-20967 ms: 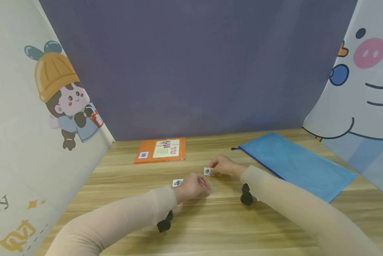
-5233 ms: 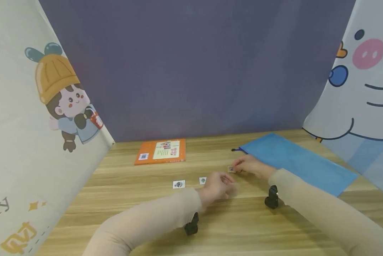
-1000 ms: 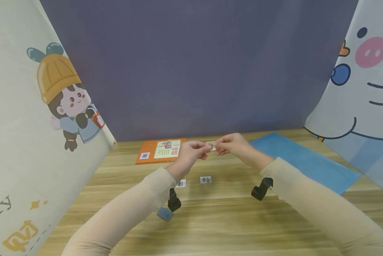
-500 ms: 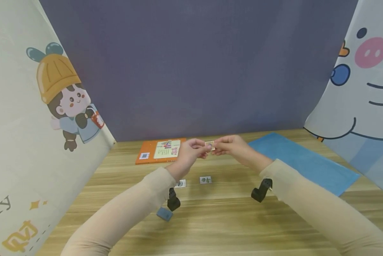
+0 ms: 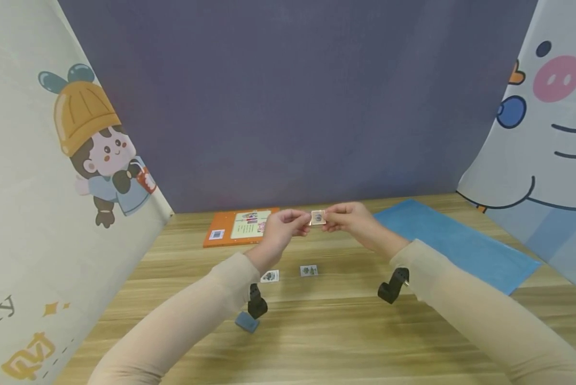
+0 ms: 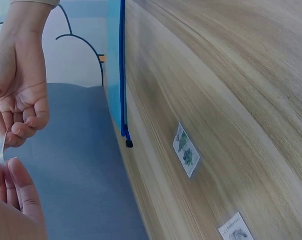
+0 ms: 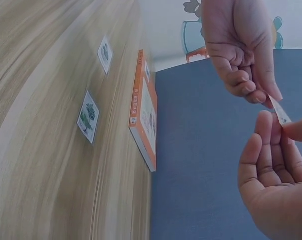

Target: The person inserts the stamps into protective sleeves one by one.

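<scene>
Sticker (image 5: 318, 217) held up between two hands above the table (image 5: 326, 331).
From the left, the left hand (image 5: 282, 229) pinched one edge and the right hand (image 5: 351, 219) pinched the other; an orange book (image 5: 240, 226) lay far left, two stickers (image 5: 289, 273) lay below near the middle, a blue pouch (image 5: 456, 247) right.

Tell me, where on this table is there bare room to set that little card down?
Bare wood runs along the near edge. More lies between the orange book and the blue pouch, below the small card that the left hand and right hand pinch. It is crowded mid-table around the two cards lying flat.
</scene>
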{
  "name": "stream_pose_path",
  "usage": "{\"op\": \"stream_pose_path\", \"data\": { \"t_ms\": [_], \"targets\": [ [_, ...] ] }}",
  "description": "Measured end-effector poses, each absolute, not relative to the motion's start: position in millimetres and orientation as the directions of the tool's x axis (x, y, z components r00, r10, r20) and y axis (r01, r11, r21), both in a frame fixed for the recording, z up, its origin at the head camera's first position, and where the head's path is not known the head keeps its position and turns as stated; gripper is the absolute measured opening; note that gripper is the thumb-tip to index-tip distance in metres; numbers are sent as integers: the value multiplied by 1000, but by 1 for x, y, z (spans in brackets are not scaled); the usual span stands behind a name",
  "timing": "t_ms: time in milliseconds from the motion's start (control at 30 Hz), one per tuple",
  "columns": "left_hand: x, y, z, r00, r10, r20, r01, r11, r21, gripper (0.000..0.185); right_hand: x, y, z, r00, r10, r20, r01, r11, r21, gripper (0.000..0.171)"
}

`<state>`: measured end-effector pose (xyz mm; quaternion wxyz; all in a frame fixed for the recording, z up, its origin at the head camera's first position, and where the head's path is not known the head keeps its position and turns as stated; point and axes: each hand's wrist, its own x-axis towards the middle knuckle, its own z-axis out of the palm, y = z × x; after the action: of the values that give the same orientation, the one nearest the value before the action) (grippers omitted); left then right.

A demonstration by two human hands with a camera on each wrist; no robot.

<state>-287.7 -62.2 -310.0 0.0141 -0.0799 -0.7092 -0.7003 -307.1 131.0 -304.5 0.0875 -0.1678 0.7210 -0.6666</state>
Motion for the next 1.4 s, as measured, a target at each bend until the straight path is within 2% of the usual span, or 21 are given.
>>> {"op": "stream_pose_path", "data": {
  "t_ms": [467,733,933,1400],
  "targets": [
    [-285,-71,-310,-987,101,122,127,48,991,19,-309,131,-308,-922,-379,75,-86,11,-996,13],
    [-284,-71,-312,-985,104,136,142,52,989,20,-304,128,-305,-935,-343,94,-119,54,-991,28],
    [-282,-70,-311,-987,90,135,142,72,987,20,-302,126,-306,-947,-309,85,-116,83,-990,27],
    [-280,-70,-311,-990,70,119,125,93,988,16,-306,126,-310,-944,-322,72,-115,114,-987,28]
  ]
}}
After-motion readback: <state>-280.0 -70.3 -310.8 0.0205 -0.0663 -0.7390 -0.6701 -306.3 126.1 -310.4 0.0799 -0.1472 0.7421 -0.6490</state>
